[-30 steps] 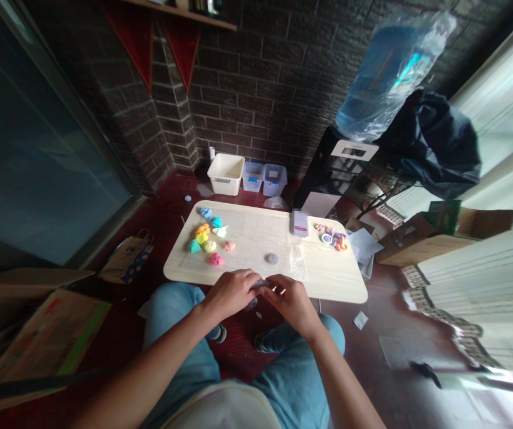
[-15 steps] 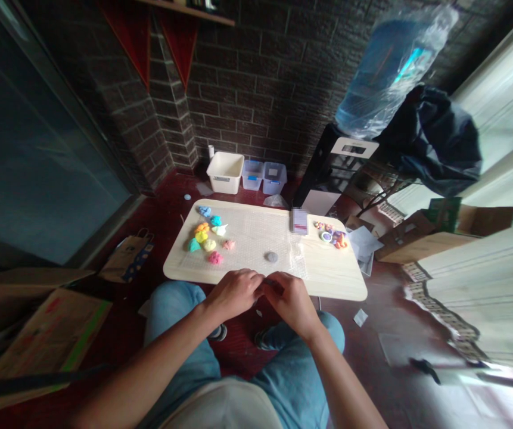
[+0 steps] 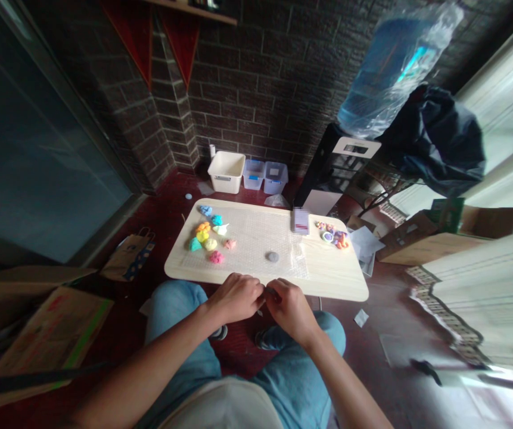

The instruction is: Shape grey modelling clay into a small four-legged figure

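Observation:
My left hand (image 3: 241, 296) and my right hand (image 3: 288, 305) meet just off the near edge of the low table (image 3: 336, 286), fingers curled and pinched together. Between the fingertips shows a small dark grey piece (image 3: 276, 294) that looks like clay, mostly hidden by the fingers. A flattened grey clay lump (image 3: 273, 256) rests on the bubble wrap (image 3: 256, 235) beyond my hands. To the left lie several coloured clay lumps, among them a pink one (image 3: 216, 257), a yellow one (image 3: 202, 236) and a blue one (image 3: 205, 210).
Small colourful clay pieces (image 3: 341, 240) sit at the table's right end, near a pale box-like item (image 3: 301, 221). Behind the table are a white bin (image 3: 227, 173), two clear bins (image 3: 276, 177) and a water dispenser (image 3: 321, 173). Cardboard boxes (image 3: 46, 333) stand at the left.
My hands have come slightly lower and nearer to me, and the fingers have curled in more tightly. The grey piece shows less between them. Things on the table stay put.

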`<action>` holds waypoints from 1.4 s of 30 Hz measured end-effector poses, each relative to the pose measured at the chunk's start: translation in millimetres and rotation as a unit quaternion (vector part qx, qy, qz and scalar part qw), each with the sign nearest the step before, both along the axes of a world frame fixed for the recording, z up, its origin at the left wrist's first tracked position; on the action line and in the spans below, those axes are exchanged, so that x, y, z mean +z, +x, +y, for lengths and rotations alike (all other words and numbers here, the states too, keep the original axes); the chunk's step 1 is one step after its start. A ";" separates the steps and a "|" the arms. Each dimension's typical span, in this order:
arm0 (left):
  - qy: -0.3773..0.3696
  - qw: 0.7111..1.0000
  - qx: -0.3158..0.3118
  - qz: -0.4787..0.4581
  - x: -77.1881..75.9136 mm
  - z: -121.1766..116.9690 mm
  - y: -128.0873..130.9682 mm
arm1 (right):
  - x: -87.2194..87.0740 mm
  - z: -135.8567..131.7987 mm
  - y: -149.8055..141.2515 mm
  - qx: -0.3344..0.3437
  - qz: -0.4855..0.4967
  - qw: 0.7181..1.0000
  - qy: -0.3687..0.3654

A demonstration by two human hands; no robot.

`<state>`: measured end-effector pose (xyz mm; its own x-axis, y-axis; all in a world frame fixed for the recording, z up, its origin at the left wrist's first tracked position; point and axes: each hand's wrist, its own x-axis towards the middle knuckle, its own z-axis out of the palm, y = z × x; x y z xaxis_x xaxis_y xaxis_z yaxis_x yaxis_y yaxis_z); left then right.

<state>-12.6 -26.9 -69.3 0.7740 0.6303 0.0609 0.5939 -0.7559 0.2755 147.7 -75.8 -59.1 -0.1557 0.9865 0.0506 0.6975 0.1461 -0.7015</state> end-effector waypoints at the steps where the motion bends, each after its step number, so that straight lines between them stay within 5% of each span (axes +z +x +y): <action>1: -0.002 1.000 -0.001 0.000 0.1 -0.2 0.1 | -1.0 -0.4 -0.1 -0.002 0.003 1.000 0.000; 18: -0.110 0.991 0.043 -0.070 -7.2 0.7 2.0 | 7.3 0.4 21.7 0.013 0.124 0.991 -0.051; 21: -0.158 0.978 0.086 -0.111 -15.2 4.6 -0.7 | 14.4 -0.3 35.4 -0.040 0.259 0.961 -0.085; 24: -0.221 0.951 0.132 -0.172 -22.2 8.9 -3.7 | 15.6 4.6 45.6 -0.104 0.419 0.895 -0.109; 28: -0.349 0.881 0.169 -0.270 -28.3 11.3 -4.0 | -4.7 22.5 50.8 -0.140 0.493 0.849 -0.130; 35: -0.517 0.699 0.223 -0.441 -30.3 12.1 -6.4 | -61.3 48.2 58.0 -0.183 0.506 0.832 -0.133; 42: -0.636 0.524 0.250 -0.509 -26.0 16.2 -16.6 | -58.8 47.4 48.6 -0.143 0.498 0.841 -0.153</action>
<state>-29.2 -10.7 -95.3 0.4676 0.7709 -0.4324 -0.3145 0.6023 0.7337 196.3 -28.4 -117.9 0.0603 0.9669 -0.2478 -0.2830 -0.2215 -0.9332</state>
